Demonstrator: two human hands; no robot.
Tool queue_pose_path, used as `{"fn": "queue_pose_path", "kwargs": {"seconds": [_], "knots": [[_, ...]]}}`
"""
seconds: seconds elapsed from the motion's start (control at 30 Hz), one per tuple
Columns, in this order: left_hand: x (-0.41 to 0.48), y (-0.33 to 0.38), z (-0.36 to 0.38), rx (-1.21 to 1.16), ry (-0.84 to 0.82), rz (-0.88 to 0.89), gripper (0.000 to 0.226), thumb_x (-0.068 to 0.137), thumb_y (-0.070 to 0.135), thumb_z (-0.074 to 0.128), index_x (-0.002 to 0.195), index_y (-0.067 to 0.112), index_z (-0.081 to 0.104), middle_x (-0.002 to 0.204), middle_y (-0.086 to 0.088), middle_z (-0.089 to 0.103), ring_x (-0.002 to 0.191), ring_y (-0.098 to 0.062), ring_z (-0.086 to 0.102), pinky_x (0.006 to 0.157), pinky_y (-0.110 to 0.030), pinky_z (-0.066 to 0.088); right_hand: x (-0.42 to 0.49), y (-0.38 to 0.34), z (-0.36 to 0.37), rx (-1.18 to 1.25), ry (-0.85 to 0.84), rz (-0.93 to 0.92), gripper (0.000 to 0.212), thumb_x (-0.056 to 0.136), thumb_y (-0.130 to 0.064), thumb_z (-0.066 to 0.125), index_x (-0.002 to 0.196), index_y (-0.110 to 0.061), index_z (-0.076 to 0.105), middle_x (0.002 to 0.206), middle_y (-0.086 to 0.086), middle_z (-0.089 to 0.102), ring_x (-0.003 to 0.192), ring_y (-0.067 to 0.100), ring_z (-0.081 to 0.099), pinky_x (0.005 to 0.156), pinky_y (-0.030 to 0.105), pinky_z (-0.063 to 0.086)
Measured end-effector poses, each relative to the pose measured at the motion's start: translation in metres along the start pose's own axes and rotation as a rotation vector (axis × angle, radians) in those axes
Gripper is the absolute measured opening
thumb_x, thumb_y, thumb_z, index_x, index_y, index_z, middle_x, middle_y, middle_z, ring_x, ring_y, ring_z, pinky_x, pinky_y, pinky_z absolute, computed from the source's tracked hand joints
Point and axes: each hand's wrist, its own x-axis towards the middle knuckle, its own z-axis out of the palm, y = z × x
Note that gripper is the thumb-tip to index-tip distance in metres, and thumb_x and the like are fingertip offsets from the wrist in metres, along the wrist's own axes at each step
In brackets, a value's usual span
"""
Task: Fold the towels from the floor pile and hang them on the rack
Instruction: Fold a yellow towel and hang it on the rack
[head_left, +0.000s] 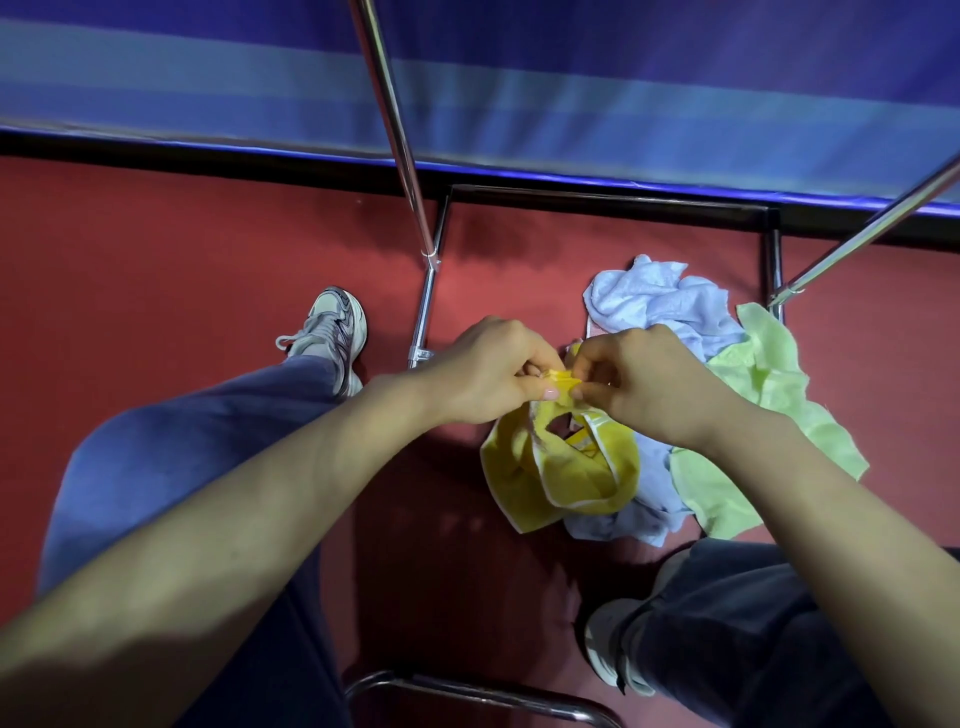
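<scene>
Pinching the top edge of a bunched yellow terry towel with white edging (561, 478) between thumb and curled fingers of the left hand (488, 371). Pinching the same edge just beside it with the right hand (639, 374), the 2 grips almost touching. Hanging in loose folds below both hands, over the red carpet floor (156, 249); contact with it unclear. Lying crumpled behind and to the right, touching each other: a pale blue towel (654, 301) and a light green towel (763, 395). Slanting past the hands, chrome tubes of a metal rack (400, 140). Flanking the pile, 2 pale sneakers (332, 327).
</scene>
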Motion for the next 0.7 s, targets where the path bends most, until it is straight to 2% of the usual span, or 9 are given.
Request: {"fn": "queue_pose_path", "kwargs": {"seconds": [0.03,0.1,0.2,0.27,0.33,0.43,0.5,0.57,0.7], "knots": [[0.000,0.001,0.000,-0.008,0.000,-0.003,0.008,0.084,0.020,0.073,0.087,0.013,0.076,0.076,-0.006,0.067,0.074,-0.022,0.062,0.073,-0.037,0.051,-0.001,0.003,0.001,-0.023,-0.015,0.028,0.007,0.082,-0.029,0.074,0.086,-0.028,0.069,0.070,-0.009,0.068,0.070,0.012,0.061,0.069,0.028,0.051],[0.000,0.002,-0.006,-0.023,0.023,-0.017,0.017,0.081,0.027,0.068,0.088,0.014,0.076,0.075,-0.007,0.067,0.070,-0.021,0.060,0.069,-0.032,0.051,-0.002,0.010,0.003,-0.108,-0.062,0.101,0.008,0.081,-0.029,0.070,0.089,-0.029,0.068,0.071,-0.007,0.062,0.075,0.020,0.058,0.069,0.036,0.052],[0.002,0.001,-0.029,-0.005,0.082,-0.071,0.018,0.077,0.025,0.065,0.085,0.013,0.076,0.064,-0.003,0.059,0.059,-0.007,0.047,0.061,-0.021,0.042,-0.003,0.025,0.006,-0.223,-0.053,0.295,0.003,0.082,-0.018,0.061,0.084,-0.018,0.063,0.082,0.010,0.064,0.080,0.033,0.057,0.064,0.035,0.046],[0.003,-0.005,-0.047,0.103,0.074,-0.154,0.009,0.079,0.019,0.068,0.083,0.017,0.076,0.061,0.002,0.058,0.059,-0.006,0.048,0.061,-0.022,0.040,-0.003,0.032,0.005,-0.218,0.030,0.374,0.009,0.083,-0.020,0.061,0.087,-0.014,0.067,0.086,0.013,0.066,0.083,0.035,0.059,0.063,0.033,0.044],[0.001,-0.012,-0.054,0.202,0.010,-0.255,0.007,0.080,0.019,0.069,0.080,0.021,0.075,0.062,0.006,0.060,0.061,-0.009,0.053,0.064,-0.025,0.045,-0.004,0.029,0.001,-0.227,0.105,0.382,0.013,0.085,-0.023,0.061,0.079,-0.013,0.065,0.076,0.010,0.064,0.076,0.033,0.057,0.057,0.032,0.040],[-0.003,-0.016,-0.049,0.221,-0.097,-0.341,0.009,0.071,0.027,0.063,0.074,0.023,0.071,0.062,0.007,0.064,0.070,-0.019,0.065,0.068,-0.032,0.055,-0.003,0.021,-0.003,-0.199,0.164,0.382,0.029,0.087,-0.021,0.059,0.060,-0.012,0.052,0.058,0.008,0.051,0.062,0.029,0.045,0.049,0.031,0.027],[-0.004,-0.013,-0.044,0.198,-0.164,-0.350,0.009,0.069,0.027,0.062,0.070,0.021,0.068,0.057,0.006,0.061,0.064,-0.019,0.063,0.067,-0.034,0.056,-0.001,0.022,-0.004,-0.200,0.172,0.364,0.023,0.087,-0.023,0.060,0.067,-0.011,0.064,0.061,0.010,0.056,0.063,0.031,0.048,0.051,0.033,0.035],[-0.005,-0.009,-0.041,0.182,-0.207,-0.333,0.007,0.075,0.017,0.065,0.069,0.016,0.066,0.054,0.007,0.055,0.057,-0.015,0.053,0.065,-0.033,0.051,-0.001,0.024,-0.004,-0.189,0.196,0.352,0.017,0.085,-0.022,0.063,0.078,-0.009,0.072,0.068,0.013,0.063,0.069,0.033,0.054,0.057,0.037,0.046],[-0.003,-0.007,-0.043,0.189,-0.218,-0.315,0.010,0.077,0.013,0.064,0.067,0.014,0.062,0.048,0.010,0.048,0.054,-0.013,0.046,0.065,-0.037,0.052,-0.001,0.019,-0.010,-0.174,0.295,0.295,0.017,0.080,-0.016,0.067,0.065,-0.007,0.070,0.061,0.015,0.063,0.061,0.034,0.057,0.056,0.039,0.048]]}}
